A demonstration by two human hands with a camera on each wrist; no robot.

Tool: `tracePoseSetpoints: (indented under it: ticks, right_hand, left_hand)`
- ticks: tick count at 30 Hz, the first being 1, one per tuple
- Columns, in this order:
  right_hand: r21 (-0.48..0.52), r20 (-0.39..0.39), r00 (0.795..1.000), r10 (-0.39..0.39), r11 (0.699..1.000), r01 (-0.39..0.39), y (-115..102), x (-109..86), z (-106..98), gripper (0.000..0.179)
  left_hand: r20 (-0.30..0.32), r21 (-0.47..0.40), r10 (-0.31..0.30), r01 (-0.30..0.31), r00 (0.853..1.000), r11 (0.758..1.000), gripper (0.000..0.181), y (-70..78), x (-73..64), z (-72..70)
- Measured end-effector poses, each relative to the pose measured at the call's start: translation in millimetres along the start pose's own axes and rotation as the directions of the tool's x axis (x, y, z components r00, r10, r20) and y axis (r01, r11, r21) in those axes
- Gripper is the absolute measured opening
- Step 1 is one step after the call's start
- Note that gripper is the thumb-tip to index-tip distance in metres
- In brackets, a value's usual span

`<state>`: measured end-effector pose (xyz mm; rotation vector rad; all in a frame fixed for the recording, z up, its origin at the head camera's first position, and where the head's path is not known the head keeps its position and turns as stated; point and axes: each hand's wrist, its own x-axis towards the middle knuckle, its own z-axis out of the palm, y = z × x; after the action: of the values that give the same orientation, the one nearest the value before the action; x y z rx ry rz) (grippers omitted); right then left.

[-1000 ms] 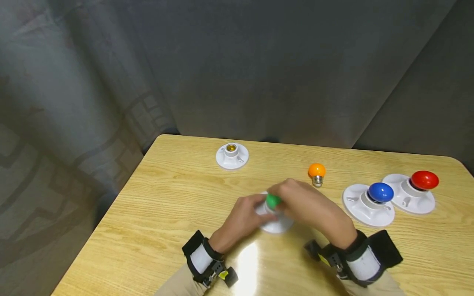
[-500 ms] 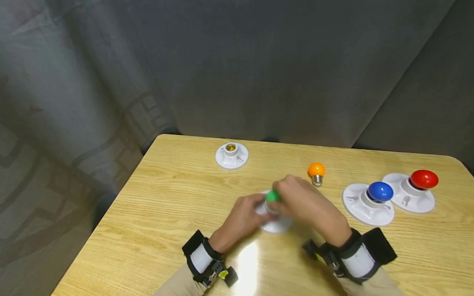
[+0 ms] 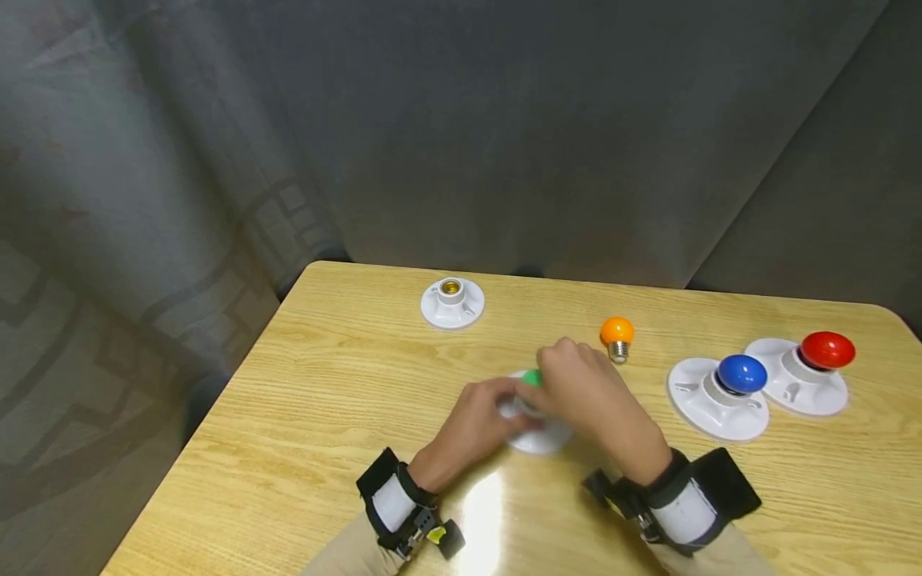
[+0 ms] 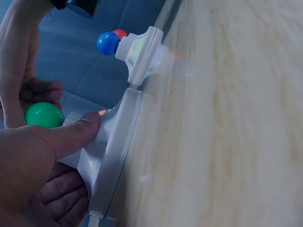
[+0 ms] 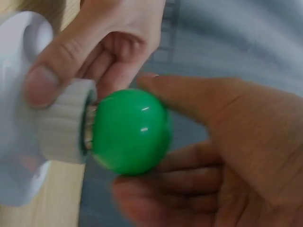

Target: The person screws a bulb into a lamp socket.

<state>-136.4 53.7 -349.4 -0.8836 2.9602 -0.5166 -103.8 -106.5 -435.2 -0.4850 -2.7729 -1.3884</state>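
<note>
A green light bulb [image 5: 132,131] sits in a white lamp holder [image 4: 111,156], with a strip of its metal base showing above the collar in the right wrist view. My left hand [image 3: 471,424] grips the holder around its collar, thumb on one side and fingers on the other. Around the green bulb are the thumb and fingers of my right hand [image 3: 587,392], which holds it from above. Most of the bulb is hidden by that hand in the head view.
An empty lamp holder [image 3: 452,306] stands near the table's back edge. An orange bulb [image 3: 617,330] lies loose behind my right hand. To the right, a blue bulb [image 3: 742,374] and a red bulb [image 3: 827,350] sit in white holders.
My right hand has shifted slightly and turned at the wrist around the green bulb, now covering more of it. My left hand keeps its place on the holder.
</note>
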Motion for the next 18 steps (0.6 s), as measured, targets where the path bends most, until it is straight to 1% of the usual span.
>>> tracePoseSetpoints:
  ticks: [2, 3, 5, 7, 9, 13, 16, 18]
  right_hand:
    - [0.013, 0.017, 1.000, -0.002, 1.000, 0.001, -1.9, -2.6, -3.9, 0.041]
    - [0.021, 0.018, 1.000, -0.019, 1.000, 0.019, -2.3, -4.1, -6.5, 0.037]
    - [0.038, 0.013, 0.997, -0.076, 0.996, 0.075, -1.4, -6.8, -12.4, 0.032]
    - [0.063, 0.012, 0.989, -0.145, 0.988, 0.144, 0.6, -9.4, -18.9, 0.036]
    - [0.082, 0.017, 0.977, -0.210, 0.975, 0.208, 3.7, -11.4, -23.0, 0.041]
    - [0.147, 0.082, 0.963, -0.258, 0.958, 0.245, 8.0, -11.3, -22.1, 0.034]
    - [0.183, 0.105, 0.954, -0.282, 0.948, 0.261, 9.6, -8.6, -16.5, 0.035]
    - [0.195, 0.104, 0.949, -0.297, 0.942, 0.273, 10.3, -6.8, -13.5, 0.036]
  left_hand:
    - [0.004, -0.015, 0.005, -0.004, 1.000, 1.000, 0.029, -0.1, 0.2, -0.2]
    - [0.005, -0.021, 0.004, -0.004, 1.000, 1.000, 0.029, -0.1, 0.3, -0.3]
    - [0.003, -0.019, -0.004, 0.004, 1.000, 1.000, 0.031, -0.1, 0.4, -0.8]
    - [0.000, -0.002, -0.012, 0.012, 1.000, 1.000, 0.035, 0.0, 0.7, -1.2]
    - [-0.003, 0.017, -0.021, 0.021, 1.000, 1.000, 0.036, 0.1, 0.6, -1.2]
    - [-0.002, 0.025, -0.035, 0.035, 0.999, 0.999, 0.034, 0.2, 0.5, -0.9]
    - [0.001, 0.009, -0.046, 0.046, 0.999, 0.999, 0.036, 0.1, 0.2, -0.7]
    - [0.004, 0.003, -0.051, 0.051, 0.999, 0.999, 0.037, 0.0, 0.0, -0.6]
